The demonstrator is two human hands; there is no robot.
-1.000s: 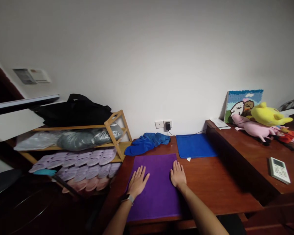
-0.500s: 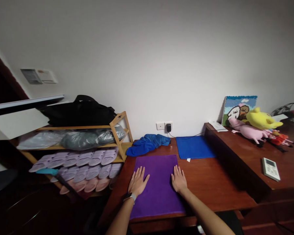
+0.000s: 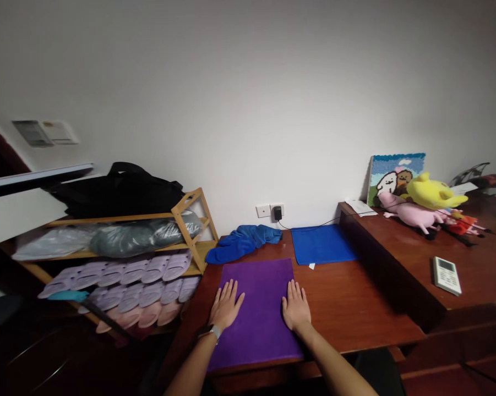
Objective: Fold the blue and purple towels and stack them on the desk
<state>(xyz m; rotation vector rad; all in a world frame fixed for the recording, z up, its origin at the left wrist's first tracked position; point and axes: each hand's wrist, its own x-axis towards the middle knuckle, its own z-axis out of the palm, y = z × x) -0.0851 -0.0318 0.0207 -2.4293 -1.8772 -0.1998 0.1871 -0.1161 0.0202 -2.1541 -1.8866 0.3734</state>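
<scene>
Two bare hands lie palm down across opposite side edges of a purple cloth [image 3: 258, 313], which is spread flat on a brown table [image 3: 355, 308] and reaches its front edge. Left hand [image 3: 226, 303]: fingers extended, slightly parted, thumb angled over the cloth, nothing grasped. Right hand [image 3: 296, 306]: fingers likewise straight and a little apart, nothing grasped. Both palms face down and are hidden, so how firmly they press cannot be told. Each hand masks part of the cloth's side edge; the left wrist, bearing a watch [image 3: 210, 331] whose face is hard to make out, covers more. Both forearms are cut off below the cloth. Beyond the cloth's far edge, toward its left, lies a crumpled blue cloth [image 3: 244, 243], its full outline lost in folds; beyond and to its right, a flat blue cloth [image 3: 324, 245] shows a small white tag [image 3: 311, 266], any print illegible.
</scene>
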